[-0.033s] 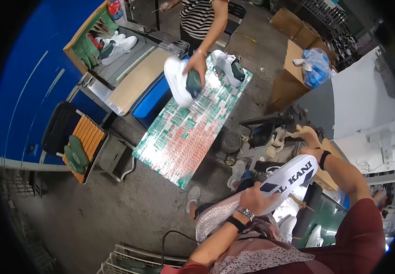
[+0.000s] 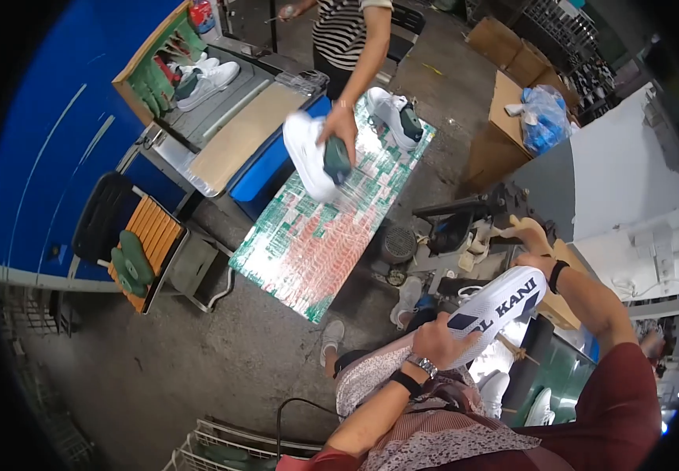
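Note:
A white mesh sneaker (image 2: 504,302) with large dark lettering and dark stripes lies across my lap, gripped by both hands. Around its near left end my left hand (image 2: 438,341) is closed, thumb and fingers on the side. My right hand (image 2: 534,261) is closed over the far right end, its fingers partly hidden. Across the narrow table, a co-worker's hand (image 2: 341,129) holds another white sneaker (image 2: 305,157) with a dark green last in it, blurred by motion. A similar sneaker (image 2: 390,114) stands at the table's far end.
A film-wrapped table (image 2: 292,275) stands ahead. Dark green lasts (image 2: 131,267) lie on a slatted chair at left. More white sneakers (image 2: 210,82) sit on a bench at the back. To my right are a machine (image 2: 465,228), cardboard boxes (image 2: 489,149) and more white sneakers (image 2: 542,408).
The co-worker's hand and the sneaker in it have moved slightly down and to the right. My hands and my sneaker stay in place.

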{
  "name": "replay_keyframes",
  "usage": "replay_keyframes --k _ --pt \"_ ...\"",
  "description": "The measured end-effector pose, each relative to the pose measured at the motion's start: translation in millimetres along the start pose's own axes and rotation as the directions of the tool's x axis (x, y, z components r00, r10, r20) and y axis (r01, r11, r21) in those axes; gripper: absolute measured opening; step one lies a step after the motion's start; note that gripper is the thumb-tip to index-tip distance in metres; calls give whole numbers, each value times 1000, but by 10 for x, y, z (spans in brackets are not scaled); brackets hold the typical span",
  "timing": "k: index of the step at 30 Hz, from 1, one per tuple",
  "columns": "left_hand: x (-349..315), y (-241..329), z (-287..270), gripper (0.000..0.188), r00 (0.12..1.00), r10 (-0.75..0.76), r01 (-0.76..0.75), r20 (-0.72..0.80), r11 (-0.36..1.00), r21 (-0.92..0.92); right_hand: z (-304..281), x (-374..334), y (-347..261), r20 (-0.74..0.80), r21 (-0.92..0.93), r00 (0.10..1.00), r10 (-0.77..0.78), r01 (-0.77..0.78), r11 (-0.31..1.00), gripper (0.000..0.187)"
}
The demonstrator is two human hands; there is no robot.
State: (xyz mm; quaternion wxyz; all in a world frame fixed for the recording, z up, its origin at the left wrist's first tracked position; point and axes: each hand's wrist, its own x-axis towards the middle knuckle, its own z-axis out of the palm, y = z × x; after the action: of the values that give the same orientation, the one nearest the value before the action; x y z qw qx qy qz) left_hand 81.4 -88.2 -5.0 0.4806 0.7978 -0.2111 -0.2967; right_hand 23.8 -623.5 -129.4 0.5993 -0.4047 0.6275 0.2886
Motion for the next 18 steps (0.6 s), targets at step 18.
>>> replay_keyframes --k 18 --pt "20 -437 59 60 946 305 -321 -111 928 -188 1581 -2398 507 -242 -619 840 -486 252 744 40"
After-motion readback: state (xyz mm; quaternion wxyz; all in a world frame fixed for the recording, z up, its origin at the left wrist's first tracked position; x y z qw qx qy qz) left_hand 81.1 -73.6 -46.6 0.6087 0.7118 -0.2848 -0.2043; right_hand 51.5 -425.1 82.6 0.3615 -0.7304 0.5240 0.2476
